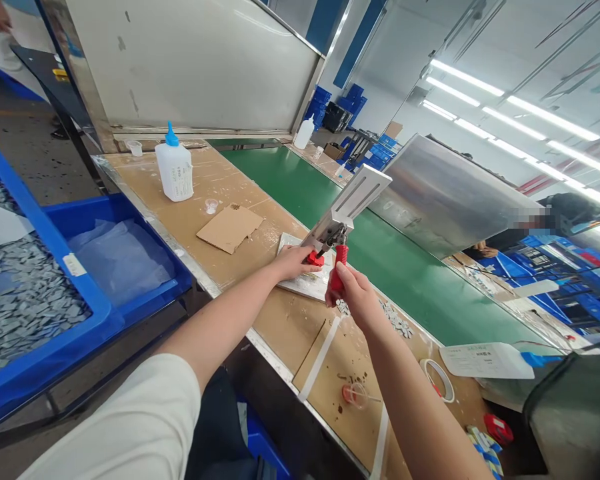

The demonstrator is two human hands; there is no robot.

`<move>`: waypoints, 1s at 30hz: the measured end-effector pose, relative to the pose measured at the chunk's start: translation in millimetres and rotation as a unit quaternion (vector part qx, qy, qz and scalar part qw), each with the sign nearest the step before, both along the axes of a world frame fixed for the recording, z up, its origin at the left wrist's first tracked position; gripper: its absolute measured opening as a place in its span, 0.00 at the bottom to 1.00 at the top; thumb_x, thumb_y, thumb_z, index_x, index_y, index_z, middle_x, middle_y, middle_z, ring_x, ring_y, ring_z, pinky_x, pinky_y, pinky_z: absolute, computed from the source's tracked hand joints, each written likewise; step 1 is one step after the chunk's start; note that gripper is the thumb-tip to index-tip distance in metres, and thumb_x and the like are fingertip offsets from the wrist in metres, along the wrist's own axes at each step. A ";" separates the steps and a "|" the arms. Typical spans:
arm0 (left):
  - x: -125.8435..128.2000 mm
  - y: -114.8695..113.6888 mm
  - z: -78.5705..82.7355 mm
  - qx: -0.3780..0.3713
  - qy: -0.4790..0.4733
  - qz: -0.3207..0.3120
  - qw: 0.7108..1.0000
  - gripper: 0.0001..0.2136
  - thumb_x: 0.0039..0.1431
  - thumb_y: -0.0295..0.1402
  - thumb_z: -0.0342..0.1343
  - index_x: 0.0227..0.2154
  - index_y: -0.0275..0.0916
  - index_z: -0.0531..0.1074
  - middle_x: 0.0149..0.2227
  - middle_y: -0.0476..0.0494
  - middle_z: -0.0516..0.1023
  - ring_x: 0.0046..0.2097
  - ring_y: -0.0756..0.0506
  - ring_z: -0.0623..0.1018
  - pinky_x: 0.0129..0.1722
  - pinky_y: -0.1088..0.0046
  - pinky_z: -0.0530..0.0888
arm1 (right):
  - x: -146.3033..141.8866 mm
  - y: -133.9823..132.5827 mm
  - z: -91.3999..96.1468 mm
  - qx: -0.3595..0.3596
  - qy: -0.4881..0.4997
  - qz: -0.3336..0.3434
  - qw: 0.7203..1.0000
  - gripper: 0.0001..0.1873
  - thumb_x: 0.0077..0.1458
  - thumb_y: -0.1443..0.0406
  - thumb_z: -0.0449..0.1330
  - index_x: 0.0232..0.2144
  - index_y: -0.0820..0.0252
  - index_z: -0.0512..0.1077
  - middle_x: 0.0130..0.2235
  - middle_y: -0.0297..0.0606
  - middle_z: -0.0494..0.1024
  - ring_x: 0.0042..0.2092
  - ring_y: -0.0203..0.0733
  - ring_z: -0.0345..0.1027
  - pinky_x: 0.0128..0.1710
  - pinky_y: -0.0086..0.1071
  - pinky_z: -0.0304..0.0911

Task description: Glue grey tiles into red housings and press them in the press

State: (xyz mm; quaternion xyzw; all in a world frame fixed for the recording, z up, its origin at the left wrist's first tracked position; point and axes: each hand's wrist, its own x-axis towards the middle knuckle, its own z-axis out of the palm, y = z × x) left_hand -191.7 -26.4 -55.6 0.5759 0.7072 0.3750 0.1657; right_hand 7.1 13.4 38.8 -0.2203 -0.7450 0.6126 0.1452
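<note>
A metal toggle clamp fixture (pixel 336 227) stands on a pale base plate (pixel 300 287) on the workbench, with its slotted metal arm (pixel 364 193) tilted up to the right. My right hand (pixel 355 287) is closed around the clamp's red handle (pixel 341 257), which points upward. At the foot of the fixture, my left hand (pixel 294 261) has its fingertips pressed at a small red block (pixel 316 259) under the clamp tip. Its fingers partly hide the block and whatever lies beneath. Small grey chips (pixel 397 320) lie on the bench beside my right forearm.
A green conveyor belt (pixel 280 173) runs behind the bench. White bottles with blue caps (pixel 175 170) (pixel 485 360), cardboard (pixel 230 228), a tape roll (pixel 437 380) and a small cup (pixel 355 395) lie around. Blue bins (pixel 95 320) stand left. Another person's hand (pixel 485 250) shows across the belt.
</note>
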 end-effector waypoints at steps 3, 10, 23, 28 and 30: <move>0.1 0.2 0.0 0.001 0.004 -0.005 1.000 0.23 0.64 0.53 0.61 0.54 0.44 0.73 0.52 0.42 0.84 0.57 0.34 0.80 0.66 0.53 0.64 | -0.4 -1.4 6.1 -0.017 0.006 -0.007 1.000 0.33 0.62 0.36 0.60 0.23 0.56 0.65 0.17 0.27 0.62 0.19 0.37 0.66 0.21 0.31 0.60; 0.5 0.8 0.1 -0.001 0.010 -0.004 1.000 0.24 0.65 0.53 0.60 0.55 0.43 0.72 0.52 0.41 0.83 0.57 0.34 0.80 0.66 0.53 0.64 | -2.1 -0.9 7.0 -0.026 0.000 -0.008 1.000 0.33 0.62 0.36 0.61 0.23 0.56 0.65 0.16 0.28 0.61 0.18 0.37 0.64 0.20 0.31 0.59; 0.9 -2.3 4.0 -0.019 0.009 0.016 1.000 0.24 0.63 0.55 0.60 0.54 0.46 0.73 0.52 0.44 0.84 0.57 0.34 0.79 0.64 0.56 0.66 | -0.9 10.9 -25.2 0.042 -0.011 0.024 0.999 0.31 0.62 0.36 0.59 0.28 0.55 0.63 0.21 0.26 0.64 0.23 0.38 0.71 0.22 0.31 0.63; -0.6 -0.9 2.9 -0.009 0.002 0.007 1.000 0.24 0.63 0.54 0.61 0.54 0.45 0.74 0.52 0.44 0.85 0.57 0.34 0.80 0.66 0.55 0.66 | -6.2 19.4 -35.7 0.123 -0.036 0.020 0.992 0.31 0.62 0.35 0.56 0.34 0.55 0.67 0.26 0.29 0.68 0.23 0.36 0.67 0.22 0.31 0.62; -1.4 -0.2 1.8 0.000 -0.005 0.003 1.000 0.23 0.63 0.53 0.62 0.53 0.45 0.74 0.51 0.44 0.85 0.56 0.35 0.81 0.66 0.55 0.66 | -8.3 24.1 -38.9 0.146 -0.048 0.024 0.988 0.29 0.64 0.36 0.56 0.37 0.55 0.69 0.29 0.30 0.69 0.25 0.37 0.67 0.23 0.31 0.64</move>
